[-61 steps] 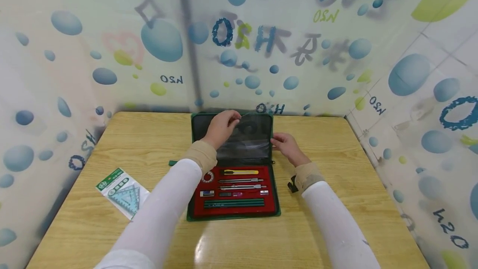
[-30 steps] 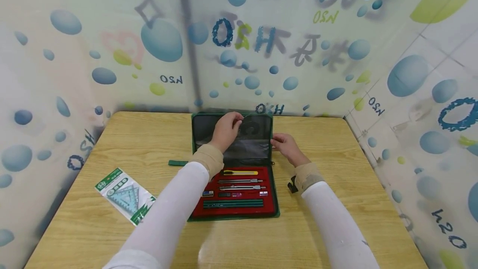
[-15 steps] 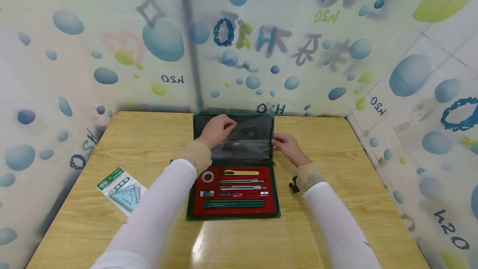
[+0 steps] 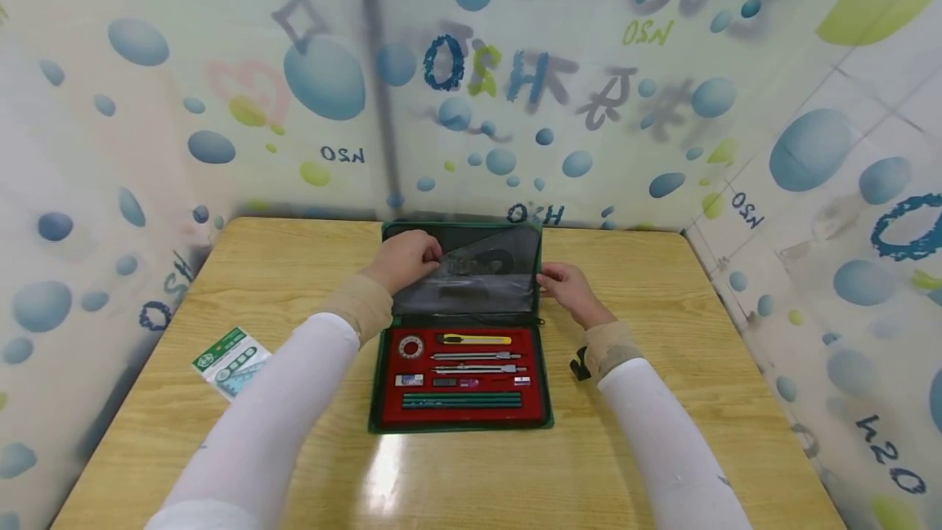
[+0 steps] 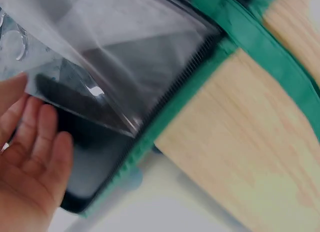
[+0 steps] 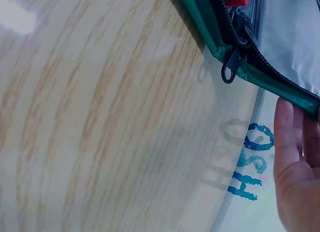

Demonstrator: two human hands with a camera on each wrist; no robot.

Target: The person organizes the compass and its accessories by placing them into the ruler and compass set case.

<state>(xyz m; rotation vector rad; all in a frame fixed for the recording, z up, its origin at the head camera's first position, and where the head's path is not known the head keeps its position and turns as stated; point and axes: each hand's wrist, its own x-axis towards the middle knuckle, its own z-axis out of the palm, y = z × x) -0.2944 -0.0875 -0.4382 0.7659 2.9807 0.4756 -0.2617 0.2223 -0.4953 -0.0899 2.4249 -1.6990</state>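
Observation:
A green zip case (image 4: 377, 415) lies spread on the table with its lid raised at the back. My left hand (image 4: 401, 258) pinches the edge of the clear plastic pocket (image 4: 471, 289) inside the black lid, and the pocket's film is folded over diagonally. Behind the film in the left wrist view are faint round outlines on something clear (image 5: 12, 44). My right hand (image 4: 570, 291) grips the lid's right edge, fingers behind it; the thumb is mostly out of the right wrist view. The red tray (image 4: 471, 415) holds a yellow utility knife (image 4: 474, 339), two compasses, an eraser, a sharpener and green pencils (image 4: 461, 401).
A packet of blue set squares (image 4: 234, 362) lies to the left, partly under the left sleeve. The patterned wall (image 4: 471, 145) stands right behind the lid. A zip pull (image 6: 231, 67) hangs at the case's hinge corner. Wooden tabletop (image 4: 640, 268) extends to both sides.
My left hand has moved left and a little down along the lid, drawing the pocket's film edge with it. The right hand stays at the lid's right edge.

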